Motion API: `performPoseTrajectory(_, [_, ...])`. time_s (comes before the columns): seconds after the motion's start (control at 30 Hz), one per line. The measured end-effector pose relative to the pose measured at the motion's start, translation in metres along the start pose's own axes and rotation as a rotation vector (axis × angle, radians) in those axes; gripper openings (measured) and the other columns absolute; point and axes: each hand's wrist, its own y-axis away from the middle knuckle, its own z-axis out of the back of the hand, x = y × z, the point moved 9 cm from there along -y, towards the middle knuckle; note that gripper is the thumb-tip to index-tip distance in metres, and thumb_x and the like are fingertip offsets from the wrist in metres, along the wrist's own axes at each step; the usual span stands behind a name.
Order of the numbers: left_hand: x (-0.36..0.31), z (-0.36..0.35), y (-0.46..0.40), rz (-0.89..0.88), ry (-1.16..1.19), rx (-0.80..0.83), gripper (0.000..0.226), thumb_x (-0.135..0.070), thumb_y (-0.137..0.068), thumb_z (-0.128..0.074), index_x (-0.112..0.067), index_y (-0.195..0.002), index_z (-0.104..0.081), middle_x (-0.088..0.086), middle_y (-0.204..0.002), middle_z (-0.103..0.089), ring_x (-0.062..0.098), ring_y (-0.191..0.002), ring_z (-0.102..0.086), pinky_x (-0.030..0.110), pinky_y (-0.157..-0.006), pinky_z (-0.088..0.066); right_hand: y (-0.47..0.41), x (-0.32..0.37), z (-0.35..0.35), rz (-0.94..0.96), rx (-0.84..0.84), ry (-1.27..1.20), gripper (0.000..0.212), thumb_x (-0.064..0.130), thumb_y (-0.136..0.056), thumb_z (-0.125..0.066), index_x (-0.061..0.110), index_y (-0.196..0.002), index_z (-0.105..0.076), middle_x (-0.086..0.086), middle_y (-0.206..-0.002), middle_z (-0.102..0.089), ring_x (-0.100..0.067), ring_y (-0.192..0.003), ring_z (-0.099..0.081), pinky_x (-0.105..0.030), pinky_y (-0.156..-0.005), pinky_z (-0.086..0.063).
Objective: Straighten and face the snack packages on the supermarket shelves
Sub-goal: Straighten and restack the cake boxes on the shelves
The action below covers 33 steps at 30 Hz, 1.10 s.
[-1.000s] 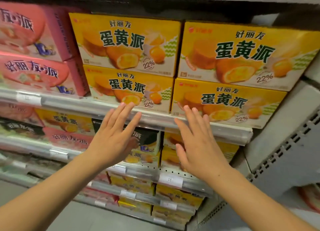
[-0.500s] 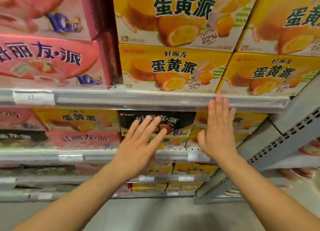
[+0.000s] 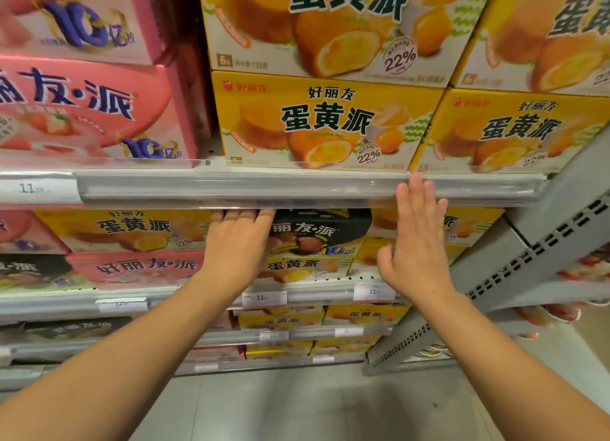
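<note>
Where the second shelf meets the upper shelf rail (image 3: 231,189), one dark box (image 3: 317,232) sits stacked on a yellow box (image 3: 297,269). The left hand (image 3: 236,246) lies at the dark box's left edge, fingers straight and close together, tips hidden behind the rail; contact with the box is likely but cannot be confirmed. The right hand (image 3: 416,242) is raised flat in front of the yellow boxes to the right, fingers straight and slightly spread, holding nothing, its fingertips overlapping the rail. On the top shelf, four yellow boxes are visible in two stacks of two; the lower-left one (image 3: 323,123) faces forward. Two pink boxes (image 3: 85,110) stand stacked at the left. Three price tags marked 11 (image 3: 264,298) are legible on the rails.
</note>
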Motion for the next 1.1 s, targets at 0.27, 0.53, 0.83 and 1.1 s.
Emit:
performPoseTrajectory(0.27, [-0.009, 0.019, 0.016, -0.098, 0.058, -0.22, 0.046, -0.026, -0.063, -0.089, -0.006, -0.098, -0.066, 0.013, -0.085, -0.071, 0.036, -0.078, -0.067, 0.051, -0.08, -0.05, 0.045, -0.006, -0.017, -0.07, -0.019, -0.446, 0.086, 0.038, -0.084, -0.054, 0.026, -0.154, -0.004, 0.008, -0.163, 0.005, -0.016, -0.149, 0.002, -0.031, -0.121, -0.004])
performPoseTrajectory(0.53, [-0.021, 0.023, 0.053, -0.103, 0.201, -0.174, 0.06, -0.028, -0.06, -0.09, -0.004, -0.11, -0.068, 0.017, -0.127, -0.063, 0.035, -0.12, -0.059, 0.055, -0.105, -0.036, 0.05, -0.015, -0.076, -0.355, 0.406, -1.064, 0.082, 0.058, -0.053, -0.083, 0.061, -0.124, -0.042, 0.036, -0.119, -0.056, 0.011, -0.108, -0.054, -0.007, -0.075, -0.049])
performPoseTrajectory(0.83, [0.075, -0.001, 0.15, 0.568, 0.733, -0.174, 0.1, -0.059, -0.069, -0.076, -0.021, -0.148, -0.028, 0.007, -0.155, -0.024, 0.02, -0.143, -0.024, 0.04, -0.114, -0.023, 0.062, 0.044, -0.105, -0.451, 0.516, -1.454, 0.067, 0.056, -0.044, -0.09, 0.031, -0.103, -0.069, 0.0, -0.104, -0.074, -0.02, -0.094, -0.072, -0.028, -0.069, -0.057])
performPoseTrajectory(1.1, [0.154, -0.051, 0.223, 0.83, 1.645, -0.05, 0.057, -0.027, -0.066, -0.079, -0.026, -0.12, -0.058, 0.002, -0.111, -0.073, 0.02, -0.096, -0.072, 0.025, -0.066, -0.056, 0.091, 0.14, -0.127, -0.557, 0.66, -1.499, 0.075, 0.043, -0.047, -0.093, 0.019, -0.112, -0.065, -0.01, -0.107, -0.073, -0.029, -0.094, -0.071, -0.032, -0.069, -0.058])
